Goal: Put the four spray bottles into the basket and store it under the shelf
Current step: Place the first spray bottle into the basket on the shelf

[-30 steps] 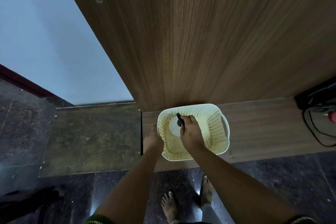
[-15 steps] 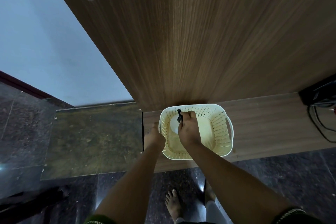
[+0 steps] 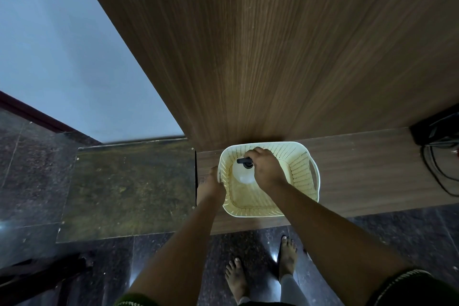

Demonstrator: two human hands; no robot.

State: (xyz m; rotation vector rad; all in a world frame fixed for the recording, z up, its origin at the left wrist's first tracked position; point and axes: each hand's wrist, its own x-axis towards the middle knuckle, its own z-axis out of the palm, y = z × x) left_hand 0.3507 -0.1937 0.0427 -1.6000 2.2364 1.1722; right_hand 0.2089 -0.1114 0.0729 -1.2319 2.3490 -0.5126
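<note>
A cream perforated basket (image 3: 301, 169) with cut-out handles stands on a low wooden ledge (image 3: 360, 169) against a tall wood panel. Inside it, at the left, a white spray bottle (image 3: 242, 174) with a black nozzle stands upright. My right hand (image 3: 265, 169) reaches into the basket and is shut on the bottle's black top. My left hand (image 3: 211, 185) grips the basket's left rim from outside. No other spray bottles are in view.
The tall wood panel (image 3: 273, 57) rises right behind the basket. A glass-topped surface (image 3: 129, 189) lies to the left of the ledge. Black cables and a dark device (image 3: 437, 146) sit at the ledge's right end. My bare feet (image 3: 260, 273) stand on dark stone floor.
The bottle's nozzle has turned from pointing away to pointing left under my right hand. The left hand stays on the basket's rim. The basket has not visibly shifted.
</note>
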